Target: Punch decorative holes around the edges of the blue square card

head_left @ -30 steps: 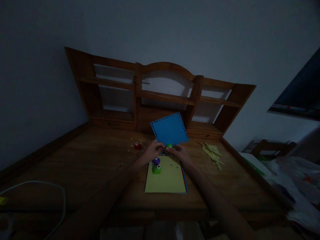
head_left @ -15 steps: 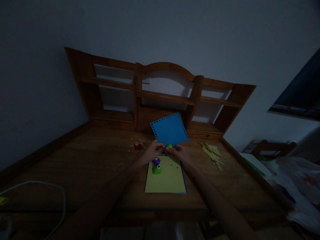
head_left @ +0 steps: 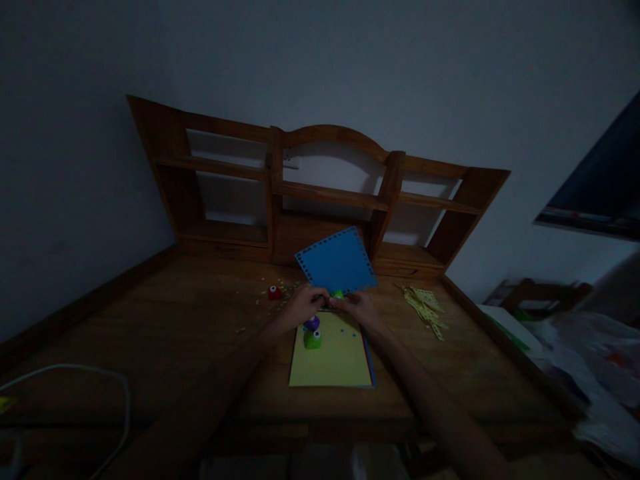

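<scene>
My left hand [head_left: 301, 305] and my right hand [head_left: 357, 305] meet at the near edge of a blue paper sheet [head_left: 336, 261] with holes punched all along its border. The sheet stands tilted up off the desk. Fingers of both hands are closed there, the left pinching the sheet's edge. A small green punch [head_left: 339, 294] sits on that edge under my right fingers. On a yellow sheet [head_left: 331, 357] just below my hands lie a purple punch [head_left: 313, 323] and another green punch [head_left: 313, 339].
A red punch [head_left: 274, 292] and scattered paper dots lie left of my hands. Yellow punched strips [head_left: 425, 307] lie to the right. A wooden shelf unit [head_left: 320, 193] stands at the desk's back. A white cable [head_left: 75, 373] loops at front left. Cluttered things sit off the right edge.
The blue sheet has shifted a little to the left and turned slightly between my hands. Both hands stay at its near edge.
</scene>
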